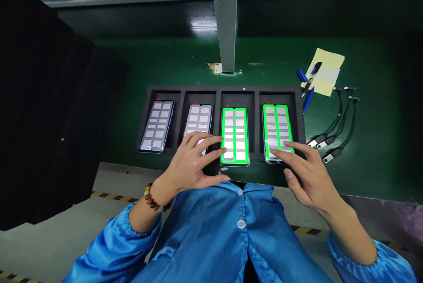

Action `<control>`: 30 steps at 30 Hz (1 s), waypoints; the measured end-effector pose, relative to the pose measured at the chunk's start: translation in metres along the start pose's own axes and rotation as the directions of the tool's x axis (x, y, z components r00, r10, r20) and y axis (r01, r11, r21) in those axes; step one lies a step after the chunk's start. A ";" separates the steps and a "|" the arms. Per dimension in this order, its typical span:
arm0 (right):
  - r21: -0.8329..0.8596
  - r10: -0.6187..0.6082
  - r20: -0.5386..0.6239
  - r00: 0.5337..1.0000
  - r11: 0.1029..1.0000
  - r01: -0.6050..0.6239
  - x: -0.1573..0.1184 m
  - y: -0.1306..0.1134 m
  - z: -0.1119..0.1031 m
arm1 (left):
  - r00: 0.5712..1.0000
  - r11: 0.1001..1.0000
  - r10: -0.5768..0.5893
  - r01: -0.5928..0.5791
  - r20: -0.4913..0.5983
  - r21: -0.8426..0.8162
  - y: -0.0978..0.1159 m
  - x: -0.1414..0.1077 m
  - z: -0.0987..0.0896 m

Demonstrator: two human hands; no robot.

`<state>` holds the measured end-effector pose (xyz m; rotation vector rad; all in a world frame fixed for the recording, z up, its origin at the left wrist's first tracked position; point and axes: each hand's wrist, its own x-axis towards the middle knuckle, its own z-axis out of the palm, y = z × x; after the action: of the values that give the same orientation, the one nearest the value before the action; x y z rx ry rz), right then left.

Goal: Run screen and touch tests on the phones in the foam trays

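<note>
Two hands at a row of four lit phones

Four slim, glass-fronted smartphones lie face up in a black, foam-like tray (218,120) on a green tabletop (373,142), one to a compartment. The grey-patterned phone (157,126) lies farthest left; the partly covered grey phone (200,117) is beside it. Next come the green-and-white-screened phone (235,135) and, at the far right, the green-striped phone (276,128).

The bare left hand (193,161), below a beaded bracelet (153,199), reaches across the partly covered grey phone. Its fingers are loosely spread, two tips at the left edge of the green-and-white-screened phone, thumb well apart below; nothing is pinched. Whether those tips press or merely hover, I cannot tell.

The bare right hand (307,175) has two fingers parted over the lower screen of the green-striped phone, while its thumb stands free just beyond the lower right corner. Again, nothing is gripped.

Each phone should be light yet dense, stiff, and slippery on its smooth glass, with a face likely to crack if dropped. The best hold looks to be the two long side edges near the lower end, thumb opposite fingers, keeping pressure off the screen.
</note>
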<state>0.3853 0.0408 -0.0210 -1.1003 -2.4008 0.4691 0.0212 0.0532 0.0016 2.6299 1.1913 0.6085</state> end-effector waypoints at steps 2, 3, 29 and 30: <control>0.002 0.002 0.017 1.000 1.000 -0.002 0.004 0.000 0.000 | 0.999 1.000 0.011 -0.010 0.035 -0.027 0.005 0.007 0.005; 0.000 0.008 0.020 1.000 1.000 -0.008 0.003 0.001 -0.001 | 0.998 0.999 0.018 -0.016 0.056 -0.039 0.008 0.012 0.008; -0.014 0.109 0.000 0.994 0.994 -0.109 -0.005 0.012 -0.013 | 0.997 0.995 -0.025 0.033 0.079 -0.092 0.011 0.019 0.014; -0.024 0.145 -0.015 0.989 0.989 -0.145 -0.009 0.014 -0.016 | 0.996 0.995 -0.021 0.030 0.087 -0.096 0.012 0.024 0.016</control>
<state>0.4078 0.0444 -0.0172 -1.2913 -2.3310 0.4791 0.0507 0.0628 -0.0022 2.5291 1.1390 0.5286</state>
